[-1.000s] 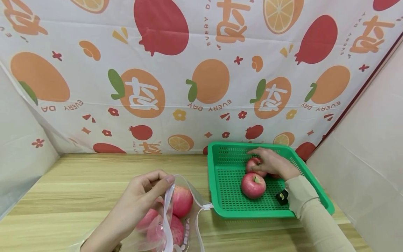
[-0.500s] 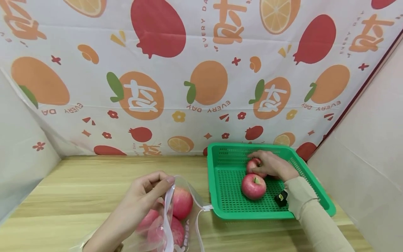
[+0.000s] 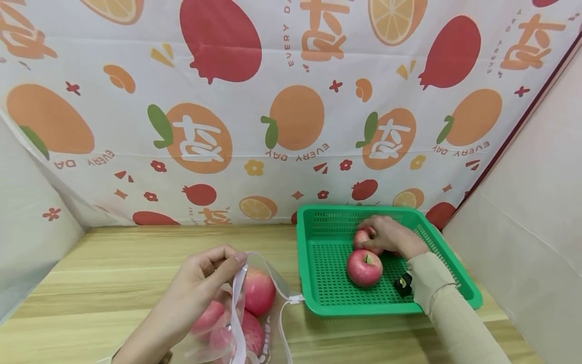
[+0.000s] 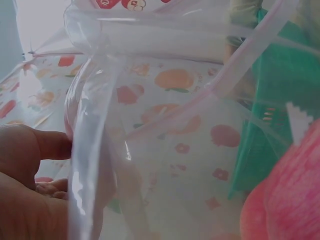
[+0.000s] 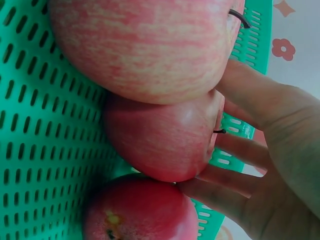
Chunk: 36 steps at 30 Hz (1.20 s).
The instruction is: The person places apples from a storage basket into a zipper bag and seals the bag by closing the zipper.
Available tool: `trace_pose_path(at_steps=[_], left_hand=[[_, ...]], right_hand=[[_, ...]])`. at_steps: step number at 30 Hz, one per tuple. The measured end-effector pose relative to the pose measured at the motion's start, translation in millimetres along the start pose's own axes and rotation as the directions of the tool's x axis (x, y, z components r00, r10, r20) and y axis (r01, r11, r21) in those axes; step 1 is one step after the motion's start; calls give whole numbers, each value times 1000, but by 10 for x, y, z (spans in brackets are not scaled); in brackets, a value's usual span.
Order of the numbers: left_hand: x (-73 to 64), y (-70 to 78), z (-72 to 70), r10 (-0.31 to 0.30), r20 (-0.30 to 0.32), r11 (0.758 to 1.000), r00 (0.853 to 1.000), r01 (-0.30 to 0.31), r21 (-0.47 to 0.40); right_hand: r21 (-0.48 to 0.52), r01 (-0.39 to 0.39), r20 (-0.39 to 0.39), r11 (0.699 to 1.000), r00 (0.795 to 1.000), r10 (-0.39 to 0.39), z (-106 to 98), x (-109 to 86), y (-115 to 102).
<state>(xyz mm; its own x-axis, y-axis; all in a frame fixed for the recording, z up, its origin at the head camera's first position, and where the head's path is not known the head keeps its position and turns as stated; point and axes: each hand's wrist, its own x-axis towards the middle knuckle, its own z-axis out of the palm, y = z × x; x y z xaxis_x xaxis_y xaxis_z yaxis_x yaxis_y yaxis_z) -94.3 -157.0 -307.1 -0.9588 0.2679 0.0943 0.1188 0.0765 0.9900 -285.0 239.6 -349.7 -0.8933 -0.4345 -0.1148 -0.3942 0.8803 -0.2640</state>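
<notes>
My left hand [image 3: 200, 288] pinches the rim of a clear plastic zip bag [image 3: 237, 318] between thumb and fingers, holding its mouth apart. Several red apples [image 3: 259, 293] lie inside the bag. On the right, my right hand [image 3: 392, 236] reaches into a green basket [image 3: 306, 273] and grips the rear apple [image 5: 160, 135], its thumb and fingers around the stem side. A second apple [image 3: 365, 268] sits just in front of it. The third apple [image 5: 140, 210], mostly hidden by the hand in the head view, shows in the right wrist view.
The basket stands on a wood-grain table [image 3: 136, 268] against a fruit-printed cloth backdrop [image 3: 245, 172]. A pale side wall [image 3: 523, 227] rises close to its right. The bag's white slider [image 3: 296, 299] lies by the basket's left front corner.
The fingers of my right hand have drawn in closer around the rear apple. My left hand keeps its pinch on the bag, and the head view has shifted slightly.
</notes>
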Motion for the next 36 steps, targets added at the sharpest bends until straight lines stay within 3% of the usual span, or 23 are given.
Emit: trace_pose_path(at_steps=[13,24,36], left_hand=[[-35,9,24,-33,-24,999,999,33,4],[-60,72,40,-52,-34,998,998,52,21],[-98,52,40,-17,-66,1000,998,18,4]], right_hand=[[-23,-33,32,999,999,34,13,-1,11],[-39,45,1,998,999,-45,-2,-29,15],[-11,65,-20,998,998,-65,18,-38,36]])
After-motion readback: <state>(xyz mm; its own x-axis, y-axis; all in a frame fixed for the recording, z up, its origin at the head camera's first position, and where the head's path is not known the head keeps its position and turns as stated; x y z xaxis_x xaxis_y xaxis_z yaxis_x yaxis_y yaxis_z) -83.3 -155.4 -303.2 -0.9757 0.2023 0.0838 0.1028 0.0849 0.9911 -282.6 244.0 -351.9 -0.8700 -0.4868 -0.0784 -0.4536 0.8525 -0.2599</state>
